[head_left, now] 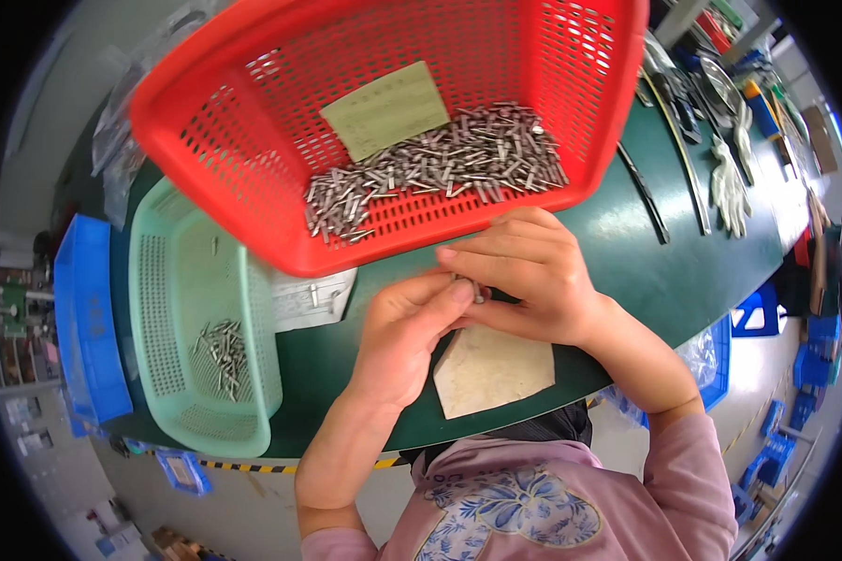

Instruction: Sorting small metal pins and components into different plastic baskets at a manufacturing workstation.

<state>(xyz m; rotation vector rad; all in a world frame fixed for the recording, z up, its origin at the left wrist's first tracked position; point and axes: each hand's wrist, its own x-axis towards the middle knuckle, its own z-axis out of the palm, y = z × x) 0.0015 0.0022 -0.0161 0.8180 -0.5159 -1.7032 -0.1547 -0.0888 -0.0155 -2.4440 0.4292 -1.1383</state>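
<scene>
In front of my body, just below the red basket, my two hands come together with the fingertips meeting. My left hand (404,327) is closed, thumb and fingers pinching a small metal pin (478,294). My right hand (533,273) curls over from the other side, also closed on the small metal parts. How many pieces lie between the fingers is hidden. The tilted red basket (500,56) holds a heap of similar metal pins (430,164) and a yellow-green paper slip (386,110). At the left stands a light green basket (262,379) with a smaller pile of pins (223,355).
A beige board piece (494,374) lies under my hands on the green table (337,374). A printed sheet (318,299) with small pins on it sits beside the green basket. Blue bins (94,318) flank the left; gloves (730,192) and tools lie far right.
</scene>
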